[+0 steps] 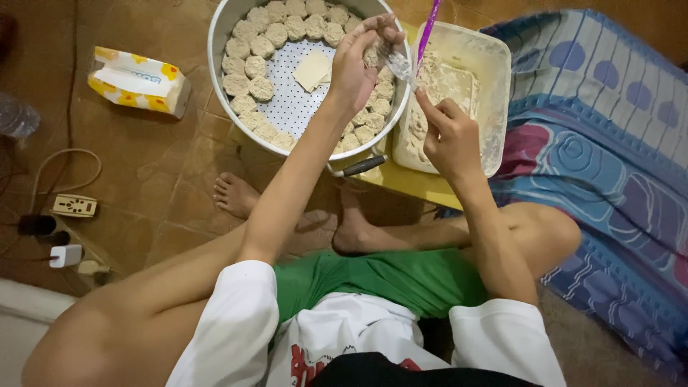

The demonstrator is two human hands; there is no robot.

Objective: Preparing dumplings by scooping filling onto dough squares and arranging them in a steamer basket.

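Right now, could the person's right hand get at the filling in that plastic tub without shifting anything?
Probably yes. The right hand already hovers over the open plastic tub, holding a purple-handled fork. The tub has no lid on, and the filling lies directly beneath with nothing in between.

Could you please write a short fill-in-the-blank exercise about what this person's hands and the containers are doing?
1. The dough pieces lie in rings inside a round ____ pot.
2. The right hand holds a fork with a ____ handle.
3. The left hand is over the ____.
4. The plastic tub holds pale ____.

Missing words: metal; purple; pot; dough
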